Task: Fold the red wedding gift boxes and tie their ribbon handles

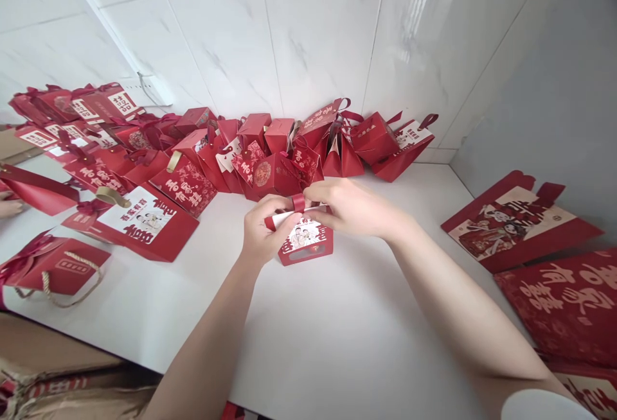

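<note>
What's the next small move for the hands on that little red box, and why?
I'd probably have the right hand gently press the top together beside the ribbon loop while the left hand steadies the small red box. Both hands are already at its top, on either side of the loop, though whether the top is fully closed is hidden.

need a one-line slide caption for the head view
Left grip and right grip at the ribboned top of a small red box, more red boxes behind

Marbled wall tiles (322,28), brown cardboard (53,343)
</note>
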Demonstrator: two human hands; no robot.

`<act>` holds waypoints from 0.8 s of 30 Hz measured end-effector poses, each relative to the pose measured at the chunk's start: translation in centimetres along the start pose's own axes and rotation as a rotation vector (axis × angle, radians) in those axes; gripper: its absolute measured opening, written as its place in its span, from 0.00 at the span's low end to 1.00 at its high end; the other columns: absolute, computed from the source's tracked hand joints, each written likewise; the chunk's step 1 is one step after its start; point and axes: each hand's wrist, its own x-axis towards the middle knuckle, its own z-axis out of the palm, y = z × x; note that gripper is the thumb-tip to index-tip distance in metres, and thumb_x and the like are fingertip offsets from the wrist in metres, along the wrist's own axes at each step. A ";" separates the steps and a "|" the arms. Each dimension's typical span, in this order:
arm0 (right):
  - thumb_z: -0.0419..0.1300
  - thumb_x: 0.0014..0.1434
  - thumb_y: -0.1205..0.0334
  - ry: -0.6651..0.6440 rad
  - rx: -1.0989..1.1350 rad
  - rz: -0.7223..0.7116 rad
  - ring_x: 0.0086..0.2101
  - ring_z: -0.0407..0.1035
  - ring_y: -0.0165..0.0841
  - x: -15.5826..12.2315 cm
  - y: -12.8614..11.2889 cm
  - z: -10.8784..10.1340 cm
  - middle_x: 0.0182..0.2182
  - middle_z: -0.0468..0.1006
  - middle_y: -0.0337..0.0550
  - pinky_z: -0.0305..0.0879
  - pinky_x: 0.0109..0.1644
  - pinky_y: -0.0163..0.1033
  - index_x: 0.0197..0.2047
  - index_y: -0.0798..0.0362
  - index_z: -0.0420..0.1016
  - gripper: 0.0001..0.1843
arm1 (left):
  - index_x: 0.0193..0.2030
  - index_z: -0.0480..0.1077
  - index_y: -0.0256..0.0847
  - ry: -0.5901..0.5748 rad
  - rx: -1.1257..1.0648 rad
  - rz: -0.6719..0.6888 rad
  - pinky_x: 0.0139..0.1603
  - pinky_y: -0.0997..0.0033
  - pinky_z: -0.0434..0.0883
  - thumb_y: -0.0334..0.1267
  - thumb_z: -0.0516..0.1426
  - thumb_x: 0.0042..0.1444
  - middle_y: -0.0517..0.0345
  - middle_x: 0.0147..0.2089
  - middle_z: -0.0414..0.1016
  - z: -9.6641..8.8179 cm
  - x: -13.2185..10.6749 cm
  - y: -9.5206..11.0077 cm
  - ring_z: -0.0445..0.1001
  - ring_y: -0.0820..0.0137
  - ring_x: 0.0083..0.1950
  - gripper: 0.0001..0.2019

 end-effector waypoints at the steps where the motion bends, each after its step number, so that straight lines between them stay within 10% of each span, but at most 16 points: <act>1: 0.54 0.60 0.67 -0.006 0.006 0.003 0.26 0.56 0.27 -0.1 -0.1 -0.1 0.27 0.68 0.37 0.45 0.29 0.35 0.30 0.52 0.62 0.07 | 0.37 0.75 0.40 0.002 0.025 0.012 0.41 0.70 0.70 0.37 0.63 0.53 0.55 0.38 0.76 0.1 0.0 0.1 0.74 0.69 0.38 0.05; 24: 0.53 0.59 0.64 -0.085 -0.036 0.094 0.25 0.57 0.27 -0.4 -0.4 -1.1 0.26 0.70 0.38 0.44 0.29 0.36 0.31 0.52 0.65 0.05 | 0.36 0.71 0.39 0.010 0.115 0.106 0.36 0.72 0.68 0.31 0.60 0.54 0.59 0.32 0.73 0.5 -0.4 0.1 0.71 0.72 0.32 0.03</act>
